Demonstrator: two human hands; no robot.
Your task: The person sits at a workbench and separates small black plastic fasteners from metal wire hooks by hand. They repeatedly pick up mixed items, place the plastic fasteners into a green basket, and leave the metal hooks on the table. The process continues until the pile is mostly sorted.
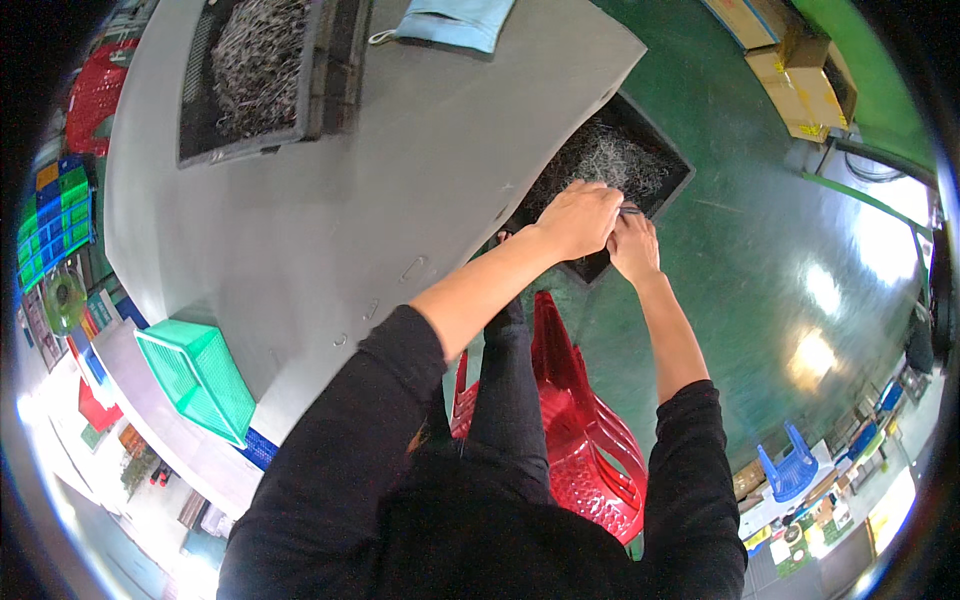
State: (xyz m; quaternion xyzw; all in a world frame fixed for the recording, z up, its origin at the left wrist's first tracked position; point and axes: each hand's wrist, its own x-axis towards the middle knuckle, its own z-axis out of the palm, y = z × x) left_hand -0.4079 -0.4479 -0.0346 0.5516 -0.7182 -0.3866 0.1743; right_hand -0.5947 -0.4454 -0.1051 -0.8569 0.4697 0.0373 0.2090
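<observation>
Green workshop floor, grey table (330, 200) filling the upper left. My left hand (578, 218) and right hand (634, 245) meet over the black crate (668, 195) of tangled wire pieces (605, 160), fingers pinched on a small piece; I'd keep both hands low over the crate.

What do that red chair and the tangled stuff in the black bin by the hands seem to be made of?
The red chair looks like moulded plastic, glossy with slotted ribs. The tangle in the black bin looks like thin metal wire pieces, silvery grey and glinting, though too small to be sure.
</observation>
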